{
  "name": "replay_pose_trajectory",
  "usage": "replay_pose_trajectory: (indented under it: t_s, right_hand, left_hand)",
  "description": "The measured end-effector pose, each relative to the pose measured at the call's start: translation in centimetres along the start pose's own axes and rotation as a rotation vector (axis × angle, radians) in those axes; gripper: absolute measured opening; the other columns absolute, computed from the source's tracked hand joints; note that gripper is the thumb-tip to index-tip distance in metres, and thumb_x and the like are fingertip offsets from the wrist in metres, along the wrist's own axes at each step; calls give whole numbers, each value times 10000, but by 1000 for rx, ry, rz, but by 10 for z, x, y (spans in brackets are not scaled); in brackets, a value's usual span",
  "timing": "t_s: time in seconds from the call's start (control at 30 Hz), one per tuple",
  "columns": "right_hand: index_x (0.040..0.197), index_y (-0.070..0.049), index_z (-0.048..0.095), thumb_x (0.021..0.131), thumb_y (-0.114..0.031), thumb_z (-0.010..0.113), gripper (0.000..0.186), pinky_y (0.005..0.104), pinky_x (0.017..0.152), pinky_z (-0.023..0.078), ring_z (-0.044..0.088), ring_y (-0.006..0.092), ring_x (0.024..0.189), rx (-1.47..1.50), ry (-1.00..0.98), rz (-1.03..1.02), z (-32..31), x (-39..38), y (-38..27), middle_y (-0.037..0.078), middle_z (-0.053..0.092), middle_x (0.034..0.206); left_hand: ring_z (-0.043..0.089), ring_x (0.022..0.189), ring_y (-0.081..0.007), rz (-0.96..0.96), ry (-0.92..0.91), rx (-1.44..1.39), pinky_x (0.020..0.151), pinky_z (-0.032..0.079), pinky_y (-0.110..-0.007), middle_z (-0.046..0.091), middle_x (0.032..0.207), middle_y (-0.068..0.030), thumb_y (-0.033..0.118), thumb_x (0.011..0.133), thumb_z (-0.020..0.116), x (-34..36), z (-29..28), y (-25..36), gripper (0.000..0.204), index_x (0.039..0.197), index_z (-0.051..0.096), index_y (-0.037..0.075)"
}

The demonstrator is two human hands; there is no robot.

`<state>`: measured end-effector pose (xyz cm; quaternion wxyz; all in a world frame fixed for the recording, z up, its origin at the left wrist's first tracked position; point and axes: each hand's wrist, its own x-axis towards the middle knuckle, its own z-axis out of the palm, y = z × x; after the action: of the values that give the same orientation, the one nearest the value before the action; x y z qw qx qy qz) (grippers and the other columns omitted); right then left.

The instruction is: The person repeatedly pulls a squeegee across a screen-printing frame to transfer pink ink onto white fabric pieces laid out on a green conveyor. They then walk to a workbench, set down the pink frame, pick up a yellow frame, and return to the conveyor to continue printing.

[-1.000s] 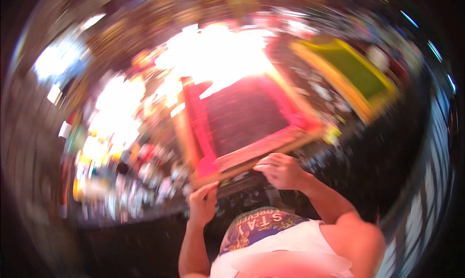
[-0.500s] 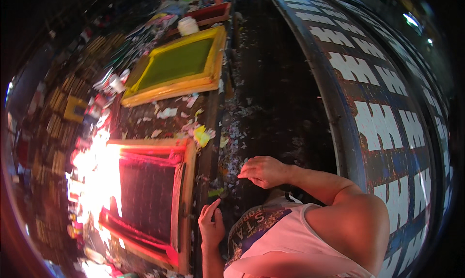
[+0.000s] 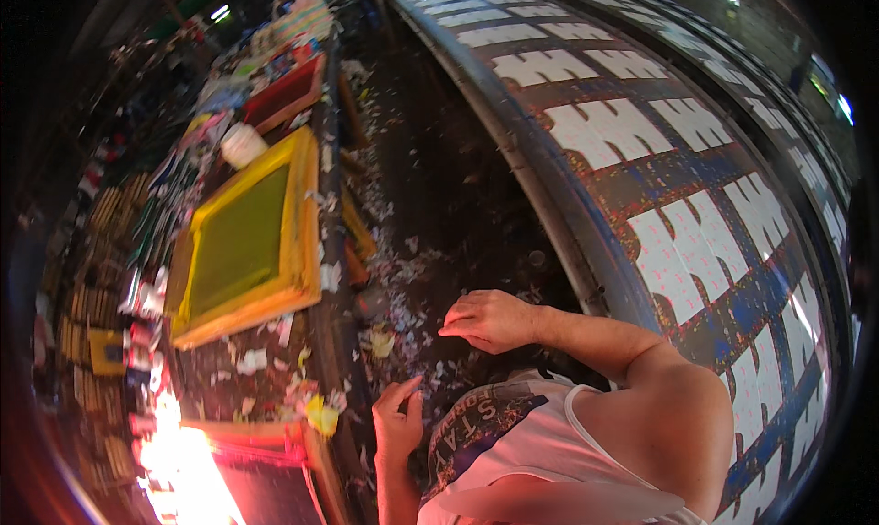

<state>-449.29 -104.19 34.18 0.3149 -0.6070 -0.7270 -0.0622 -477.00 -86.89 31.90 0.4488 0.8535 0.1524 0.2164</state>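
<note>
My right hand [image 3: 490, 322] is held in front of my body above the dark aisle, its fingers loosely bent and nothing visible in them. Lower and further left, my left hand [image 3: 398, 420] is raised beside the left bench, with its thumb and forefinger apart and nothing seen between them. Nearest to it on the bench is a crumpled yellow scrap [image 3: 321, 416]. A wooden printing screen with pink-red edges [image 3: 320, 461] lies below that, partly cut off and washed out by glare. Beyond lies a yellow-framed printing screen [image 3: 302, 269] with olive mesh.
A white tub [image 3: 243, 146] and a red-framed screen [image 3: 284, 95] stand farther along the left bench. Paper scraps litter the aisle floor [image 3: 403, 278]. To the right runs a long table [image 3: 604, 67] bearing rows of white notched pieces [image 3: 600, 133].
The view has turned and moved forward along the aisle; the left-bench screens now sit lower and further left. Both hands keep nearly the same pose before my body.
</note>
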Motion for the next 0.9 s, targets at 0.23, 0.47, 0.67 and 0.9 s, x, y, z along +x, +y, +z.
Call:
replay_pose_trajectory:
  t_s: [0.23,0.47,0.67,0.9]
  right_hand:
    - [1269,-86,778,875,-38,771,397,461,946,608,733,347,1084,-166,97,298,-60,-83,64,111,753,1195]
    - [1260,-82,783,871,-11,758,396,467,927,627,749,350,1060,-263,225,626,-63,-134,109,115,769,1174]
    - [1259,-83,783,848,2,743,421,482,902,628,753,364,1031,-383,277,633,-91,-94,193,132,773,1162]
    - [1244,-66,790,835,16,737,421,484,881,623,753,368,1013,-422,238,573,-113,7,354,143,773,1148]
  left_hand:
    - [665,777,-155,170,-285,-126,735,556,-312,743,934,-80,31,975,799,154,92,-12,322,1297,815,42]
    - [666,765,-136,307,-543,-202,717,557,-303,736,904,-63,27,953,848,297,164,-18,369,1318,806,55]
    - [639,692,-165,504,-521,-250,655,534,-314,685,855,-73,13,956,824,445,180,-20,342,1296,799,43]
    - [672,760,-174,493,-420,-258,729,558,-318,733,953,-86,41,992,808,637,161,-55,321,1313,798,44]
